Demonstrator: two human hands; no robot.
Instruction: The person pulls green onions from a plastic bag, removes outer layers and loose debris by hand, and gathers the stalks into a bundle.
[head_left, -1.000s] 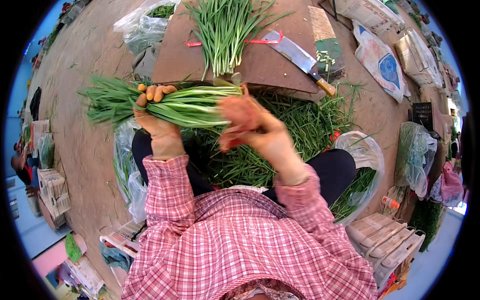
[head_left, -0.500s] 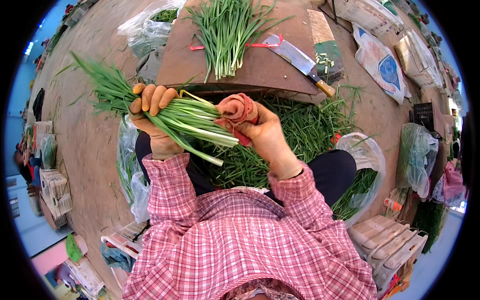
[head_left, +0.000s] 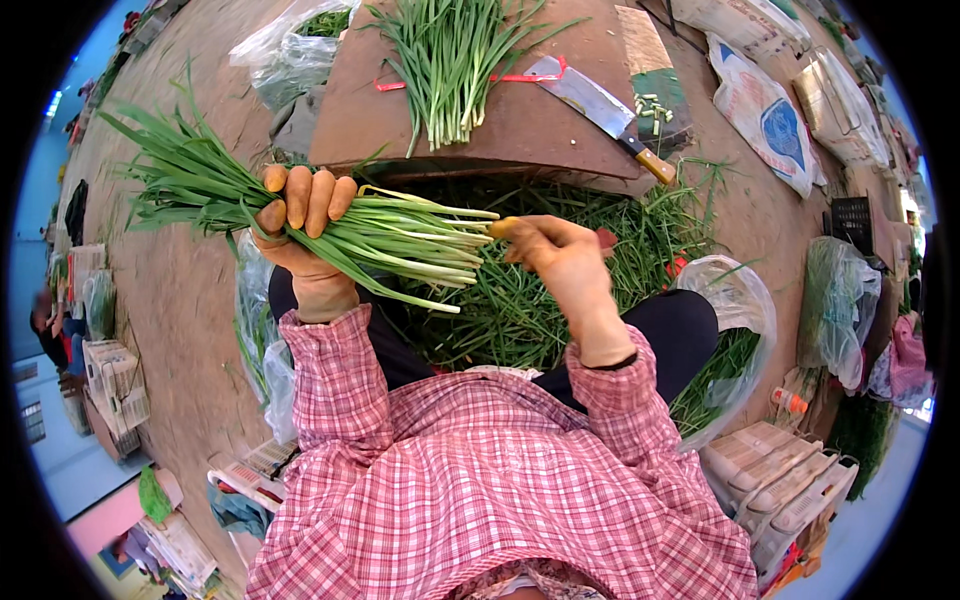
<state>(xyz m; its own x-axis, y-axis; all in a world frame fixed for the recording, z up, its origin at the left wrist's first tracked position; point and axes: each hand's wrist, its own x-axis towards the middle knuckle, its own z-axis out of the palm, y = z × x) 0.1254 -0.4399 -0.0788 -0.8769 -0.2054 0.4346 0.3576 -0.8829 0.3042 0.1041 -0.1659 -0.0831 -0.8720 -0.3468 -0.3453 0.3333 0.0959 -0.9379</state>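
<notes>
Item one: bunch of green chives (head_left: 330, 215), held level in front of my chest, leaf tips fanning out to my left, pale cut ends pointing right. My left hand (head_left: 300, 220) is wrapped shut around its middle, fingers curled over the top. My right hand (head_left: 555, 255) sits at the pale ends, fingers drawn together with the fingertip touching the stalk ends; I cannot tell whether it grips any stalk.

Item two: loose heap of chives (head_left: 560, 300) on the ground below my hands, spreading between my knees and the board.

Item three: brown wooden board (head_left: 540, 125) just beyond the heap. On it: a second lot of chives (head_left: 450, 55) lying lengthwise, a red band (head_left: 520, 77) beside them, and a cleaver (head_left: 600, 105) with a wooden handle that juts over the board's near right edge.

Containers: clear plastic bag (head_left: 735, 320) by my right knee, mouth open, green stalks inside. Clear bag (head_left: 285, 50) at the board's far left corner, greens within. Further clear bag (head_left: 840, 300) to the right, greens inside. White printed sacks (head_left: 770, 105) lie flat on the right, contents hidden. Pale plastic crates (head_left: 785, 480) stacked at my lower right.

Open room: bare earth floor (head_left: 190, 310) to my left, running past the leaf tips; right side crowded by bags and crates.
</notes>
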